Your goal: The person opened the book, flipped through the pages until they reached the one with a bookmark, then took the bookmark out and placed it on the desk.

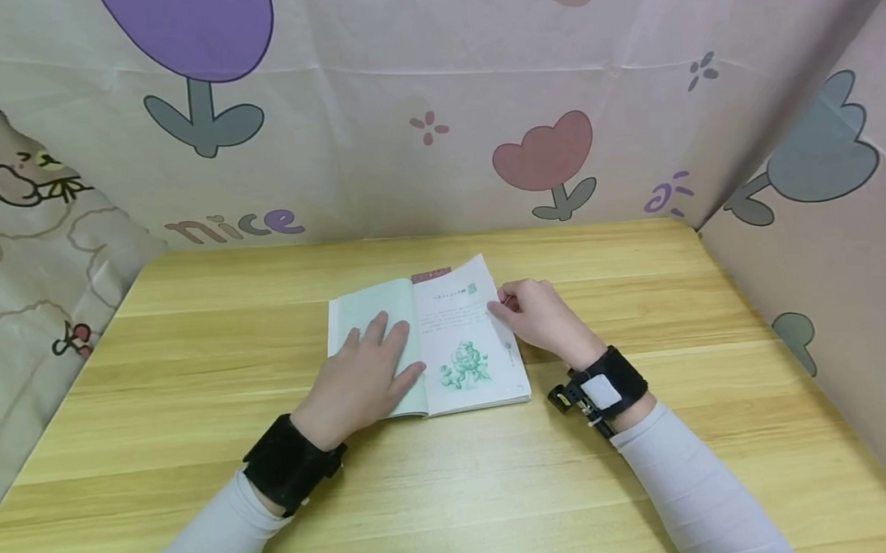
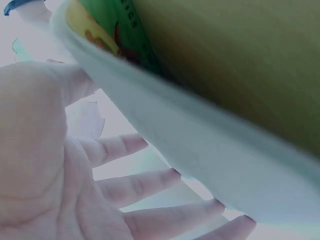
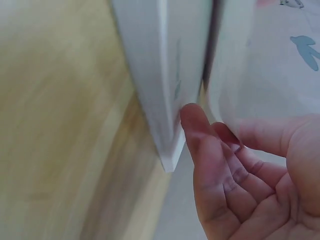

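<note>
An open book (image 1: 472, 403) lies on the wooden table, its left side pale green. My left hand (image 1: 360, 375) rests on that left side with its fingers spread, thumb near the fold. In the left wrist view the fingertips of this hand (image 2: 120, 185) meet the page surface, and a colourful green and yellow cover (image 2: 95, 30) shows beneath. My right hand (image 1: 540, 318) pinches the outer edge of the right page (image 1: 452, 313), which bears print and a green flower drawing. The right wrist view shows this page (image 3: 230, 65) standing away from the pages under it, between thumb and fingers.
A dark reddish strip (image 1: 431, 274) sticks out beyond the book's top edge. Behind the wooden table (image 1: 194, 353) hangs a patterned cloth (image 1: 363, 156), and more cloth (image 1: 853, 308) borders the right side. Each wrist wears a black band with a camera.
</note>
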Tool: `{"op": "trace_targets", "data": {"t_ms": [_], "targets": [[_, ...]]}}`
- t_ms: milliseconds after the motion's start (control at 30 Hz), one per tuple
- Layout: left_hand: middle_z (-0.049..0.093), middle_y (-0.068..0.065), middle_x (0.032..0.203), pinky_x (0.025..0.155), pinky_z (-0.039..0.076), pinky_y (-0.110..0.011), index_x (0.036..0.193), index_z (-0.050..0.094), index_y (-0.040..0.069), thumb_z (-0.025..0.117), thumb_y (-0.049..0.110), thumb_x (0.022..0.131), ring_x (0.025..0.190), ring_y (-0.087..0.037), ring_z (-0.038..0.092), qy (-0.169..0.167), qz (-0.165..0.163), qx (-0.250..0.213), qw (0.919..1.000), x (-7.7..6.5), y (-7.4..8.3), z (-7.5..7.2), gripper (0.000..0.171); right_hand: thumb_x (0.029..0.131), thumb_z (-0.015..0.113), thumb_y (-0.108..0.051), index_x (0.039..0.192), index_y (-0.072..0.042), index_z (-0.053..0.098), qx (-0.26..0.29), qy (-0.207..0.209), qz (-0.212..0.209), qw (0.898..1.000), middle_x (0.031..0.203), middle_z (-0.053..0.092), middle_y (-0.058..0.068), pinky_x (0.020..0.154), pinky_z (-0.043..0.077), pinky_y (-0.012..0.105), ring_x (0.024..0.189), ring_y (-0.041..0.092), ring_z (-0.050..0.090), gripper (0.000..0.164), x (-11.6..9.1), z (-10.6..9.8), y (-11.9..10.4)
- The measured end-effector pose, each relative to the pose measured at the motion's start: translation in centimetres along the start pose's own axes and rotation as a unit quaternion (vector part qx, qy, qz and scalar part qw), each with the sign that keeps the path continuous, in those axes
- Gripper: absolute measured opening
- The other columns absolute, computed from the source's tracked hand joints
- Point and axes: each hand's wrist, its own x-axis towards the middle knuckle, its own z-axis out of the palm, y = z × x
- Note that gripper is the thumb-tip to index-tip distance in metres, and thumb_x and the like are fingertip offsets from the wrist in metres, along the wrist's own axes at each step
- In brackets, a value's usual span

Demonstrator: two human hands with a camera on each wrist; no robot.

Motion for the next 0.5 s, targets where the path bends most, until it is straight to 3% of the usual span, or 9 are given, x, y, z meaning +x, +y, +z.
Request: {"op": "trace_targets", "data": {"t_ms": [167,267,367,500], "targets": [[0.053,-0.021,0.122,0.085,0.048,-0.047,0.130,0.051,0.001,0.054,0.043,0.096,0.102,-0.032,0.056,0.026,0.011,-0.030,0.9992,0.1,-0.7,-0.4,0.054,0.101,0.050,-0.027,0.076,-0.010,0.060,0.011,-0.003,-0.019,1.000,0.054,0.034,-0.001,0.045,0.027,0.025,0.045,0.012,0.033,0.032,-0.1,-0.3,-0.3],[0.054,-0.019,0.119,0.084,0.049,-0.044,0.132,0.052,0.001,0.055,0.040,0.096,0.102,-0.028,0.057,0.022,0.007,-0.046,0.9987,0.1,-1.1,-0.8,0.053,0.104,0.042,-0.032,0.087,-0.010,0.066,0.021,-0.013,-0.021,0.999,0.055,0.032,-0.001,0.044,0.026,0.026,0.045,0.011,0.029,0.037,-0.1,-0.4,-0.5],[0.055,-0.018,0.119,0.084,0.049,-0.045,0.132,0.053,0.003,0.056,0.039,0.095,0.103,-0.029,0.057,0.017,0.004,-0.058,0.9982,0.2,-1.4,-1.1,0.052,0.106,0.032,-0.039,0.105,-0.009,0.068,0.043,-0.031,-0.024,0.998,0.062,0.048,-0.002,0.051,0.037,0.027,0.051,0.011,0.042,0.047,-0.2,-0.7,-0.9],[0.057,-0.015,0.116,0.083,0.049,-0.042,0.129,0.057,0.006,0.057,0.038,0.095,0.099,-0.026,0.057,0.013,0.001,-0.070,0.9975,0.4,-1.8,-1.2,0.047,0.105,0.024,-0.046,0.117,-0.009,0.066,0.091,-0.050,-0.039,0.994,0.085,0.068,-0.007,0.073,0.049,0.029,0.075,0.006,0.063,0.057,-0.5,-1.0,-1.6]]}}
